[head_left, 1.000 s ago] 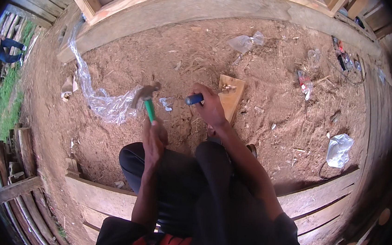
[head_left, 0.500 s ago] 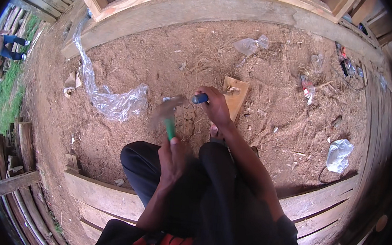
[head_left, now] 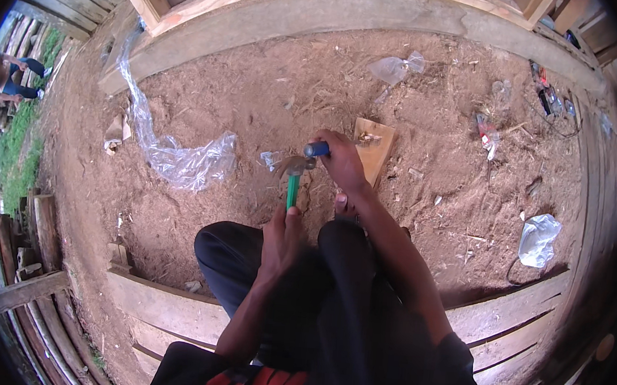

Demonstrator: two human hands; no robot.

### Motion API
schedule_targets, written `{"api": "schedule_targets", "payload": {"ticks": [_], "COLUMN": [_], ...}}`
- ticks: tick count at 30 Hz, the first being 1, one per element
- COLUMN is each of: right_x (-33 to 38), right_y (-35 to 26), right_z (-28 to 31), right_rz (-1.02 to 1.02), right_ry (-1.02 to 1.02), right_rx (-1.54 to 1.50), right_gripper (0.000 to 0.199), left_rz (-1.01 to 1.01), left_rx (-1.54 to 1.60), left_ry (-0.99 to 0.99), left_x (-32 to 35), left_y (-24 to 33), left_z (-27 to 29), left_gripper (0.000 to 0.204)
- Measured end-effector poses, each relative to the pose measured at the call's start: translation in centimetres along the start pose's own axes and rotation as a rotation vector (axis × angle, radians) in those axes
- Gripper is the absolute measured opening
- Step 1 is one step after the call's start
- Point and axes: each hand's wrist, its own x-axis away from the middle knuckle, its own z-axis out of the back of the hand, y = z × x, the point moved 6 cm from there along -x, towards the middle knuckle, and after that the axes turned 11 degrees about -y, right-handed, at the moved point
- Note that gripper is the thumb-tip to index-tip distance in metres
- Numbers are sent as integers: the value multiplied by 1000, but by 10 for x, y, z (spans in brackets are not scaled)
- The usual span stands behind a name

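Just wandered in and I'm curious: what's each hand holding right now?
Left hand: closed, holding a green-handled hammer.
Right hand: closed, holding a blue-handled tool.

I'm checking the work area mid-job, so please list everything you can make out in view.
Hammer: one, green handle, brownish head, in the left hand
Blue-handled tool: one, in the right hand
Wooden board: one, light brown, on the ground beyond the right hand
Plastic sheet: one, clear, left
Plastic bag: one, clear, upper middle
White bag: one, right
Packet: one, red and clear, right
Tool cluster: uncountable, red and black, upper right
Beam: one, grey-brown, top
Logs: several, brown, far left
Grass: one strip, green, left
Another person: one, blue trousers, far left
Hands: two, left and right, centre
Legs: two, black trousers, lower centre
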Motion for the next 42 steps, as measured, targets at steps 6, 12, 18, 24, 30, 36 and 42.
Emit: {"api": "schedule_targets", "payload": {"ticks": [6, 12, 18, 24, 30, 36, 42], "right_x": [1, 1, -16, -40, -49, -54, -33], "right_y": [-1, 1, -23, -7, 6, 21, 1], "right_z": [-5, -7, 4, -33, -74, -92, -52], "right_rz": [21, 35, 113, 2, -79, -65, -35], "right_ry": [13, -11, -20, -289, -411, -393, -336], "right_rx": [69, 56, -2, 143, 374, 438, 245], "right_gripper": [28, 33, 41, 31, 25, 21, 25], "left_rz": [-66, -106, -27, 91, 109, 116, 133], "left_rx": [246, 228, 403, 589, 613, 670, 695], "left_ry": [149, 129, 167, 210, 219, 168, 170], "left_x": [5, -1, -7, -16, -23, -21, -22], "left_y": [-11, -16, -48, -73, -80, -82, -77], "left_z": [2, 8, 20, 23, 19, 13, 14], "left_gripper": [30, 30, 35, 36, 35, 35, 35]}}
